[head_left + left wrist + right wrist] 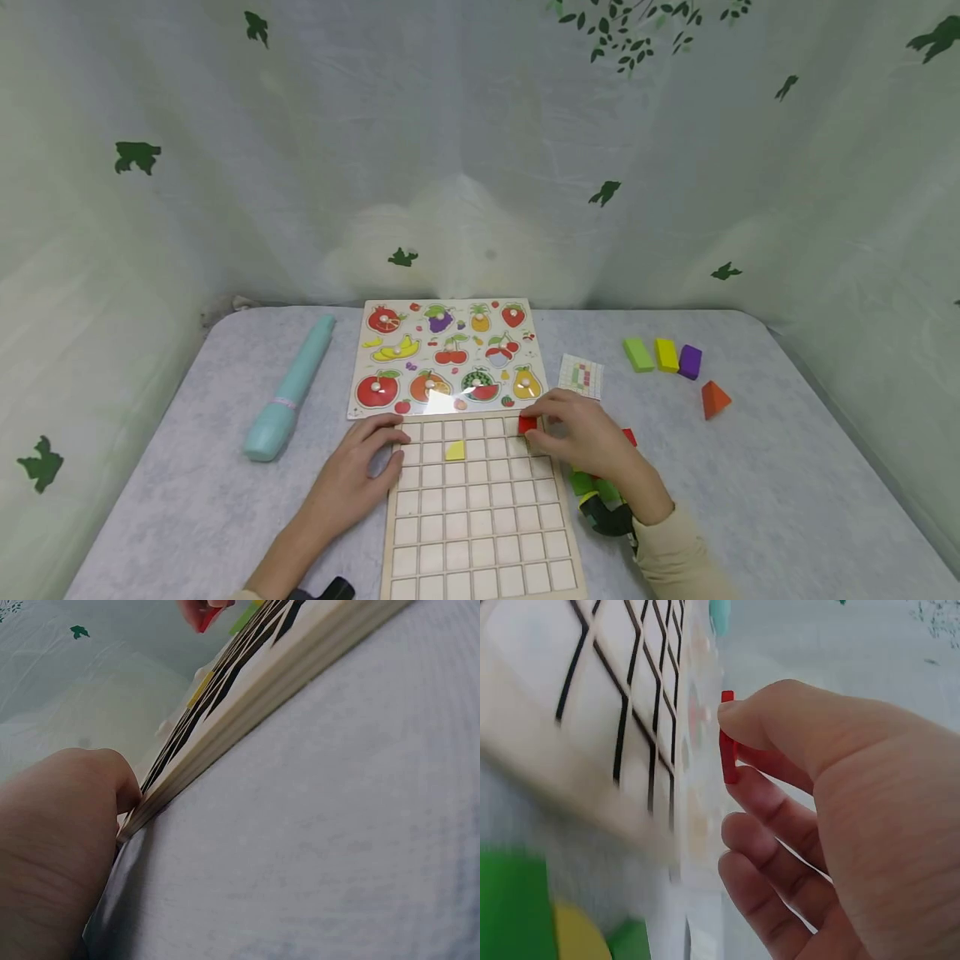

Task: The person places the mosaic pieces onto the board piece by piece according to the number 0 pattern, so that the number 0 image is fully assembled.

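Observation:
My right hand (581, 429) pinches a thin red tile (527, 425) between thumb and fingers, close over the upper right cells of a wooden grid board (486, 498). Seen edge-on in the right wrist view, the tile (727, 757) stands out from the fingertips, and the other fingers are loosely bent. My left hand (352, 475) rests at the board's upper left corner, its fingertips on the frame and the thumb along the side edge. A single yellow tile (454, 451) lies in the second row of the grid.
Behind the board lies a fruit puzzle (411, 367), with a small pattern card (581, 376) to its right. A teal wand-shaped object (288, 392) is at left. Green (638, 355), yellow (666, 355), purple (690, 362) and orange (714, 400) blocks sit right; more pieces (582, 482) lie under my right forearm.

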Tool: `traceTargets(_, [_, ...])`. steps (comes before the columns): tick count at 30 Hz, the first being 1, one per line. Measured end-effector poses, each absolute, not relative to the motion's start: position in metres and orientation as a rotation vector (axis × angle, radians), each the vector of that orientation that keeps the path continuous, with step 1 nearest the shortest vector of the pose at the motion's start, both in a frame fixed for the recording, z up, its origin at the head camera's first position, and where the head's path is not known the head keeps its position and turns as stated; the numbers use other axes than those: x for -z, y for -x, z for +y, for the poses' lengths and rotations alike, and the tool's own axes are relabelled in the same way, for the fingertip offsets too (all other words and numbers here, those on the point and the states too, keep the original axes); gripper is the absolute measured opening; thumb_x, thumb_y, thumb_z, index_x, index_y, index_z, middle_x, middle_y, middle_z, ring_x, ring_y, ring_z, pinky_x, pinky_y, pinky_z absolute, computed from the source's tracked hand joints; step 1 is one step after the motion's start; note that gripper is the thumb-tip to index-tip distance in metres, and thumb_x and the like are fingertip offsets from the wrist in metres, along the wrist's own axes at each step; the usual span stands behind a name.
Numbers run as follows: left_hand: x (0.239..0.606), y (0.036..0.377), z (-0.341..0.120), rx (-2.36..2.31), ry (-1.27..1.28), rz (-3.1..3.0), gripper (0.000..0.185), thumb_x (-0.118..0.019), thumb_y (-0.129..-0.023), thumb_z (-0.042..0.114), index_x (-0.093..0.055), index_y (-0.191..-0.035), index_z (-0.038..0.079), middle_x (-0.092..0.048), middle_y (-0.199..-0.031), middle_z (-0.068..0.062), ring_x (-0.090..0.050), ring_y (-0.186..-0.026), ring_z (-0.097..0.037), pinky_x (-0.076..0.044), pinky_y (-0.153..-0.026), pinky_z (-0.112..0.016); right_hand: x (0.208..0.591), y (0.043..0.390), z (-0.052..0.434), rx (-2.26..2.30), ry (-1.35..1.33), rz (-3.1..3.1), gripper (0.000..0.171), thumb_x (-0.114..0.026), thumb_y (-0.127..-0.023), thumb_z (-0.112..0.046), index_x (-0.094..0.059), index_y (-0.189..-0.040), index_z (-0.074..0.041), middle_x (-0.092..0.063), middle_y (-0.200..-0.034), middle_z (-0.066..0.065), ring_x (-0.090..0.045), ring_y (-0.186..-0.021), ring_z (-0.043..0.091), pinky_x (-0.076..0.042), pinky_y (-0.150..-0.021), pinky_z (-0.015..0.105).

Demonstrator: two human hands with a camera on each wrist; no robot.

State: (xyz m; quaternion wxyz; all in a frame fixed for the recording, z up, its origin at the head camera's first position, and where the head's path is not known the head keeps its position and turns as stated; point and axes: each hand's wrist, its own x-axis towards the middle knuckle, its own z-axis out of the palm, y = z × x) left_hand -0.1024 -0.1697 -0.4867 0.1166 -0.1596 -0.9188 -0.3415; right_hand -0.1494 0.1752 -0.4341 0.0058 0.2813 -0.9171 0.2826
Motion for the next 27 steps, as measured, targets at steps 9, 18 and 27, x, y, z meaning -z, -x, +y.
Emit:
traceTargets(9, [0.485, 0.102, -0.170, 1.022, 0.475, -2.655, 0.019, -0.075, -0.091, 0.007, -0.074, -0.106, 0.019, -0.063, -0.132, 0.003, -0.056, -0.125, -0.018, -0.048, -0.103, -0.040, 0.438, 0.146, 0.149, -0.866, -0.949, -2.842, 0.023, -0.081, -0.090, -0.024, -0.078, -0.112, -0.019, -0.069, -0.107, -0.007, -0.058, -0.086, 0.012, -0.051, -0.072, 0.023])
traceTargets(18, [0.485, 0.102, -0.170, 1.028, 0.476, -2.653, 0.019, -0.076, -0.091, 0.007, -0.074, -0.106, 0.019, -0.063, -0.132, 0.003, -0.056, -0.125, -0.017, -0.046, -0.104, -0.031, 0.441, 0.145, 0.126, -0.846, -1.054, -2.865, 0.022, -0.080, -0.091, -0.025, -0.077, -0.112, -0.020, -0.068, -0.104, -0.010, -0.056, -0.086, 0.006, -0.051, -0.074, 0.022])
traceTargets(27, [0.486, 0.103, -0.170, 1.009, 0.475, -2.658, 0.019, -0.076, -0.091, 0.008, -0.074, -0.106, 0.019, -0.063, -0.131, 0.001, -0.056, -0.126, -0.019, -0.047, -0.104, -0.037, 0.448, 0.140, 0.114, -0.814, -1.035, -2.938, 0.023, -0.076, -0.095, -0.030, -0.077, -0.116, -0.022, -0.069, -0.112, -0.010, -0.058, -0.094, 0.005, -0.053, -0.083, 0.024])
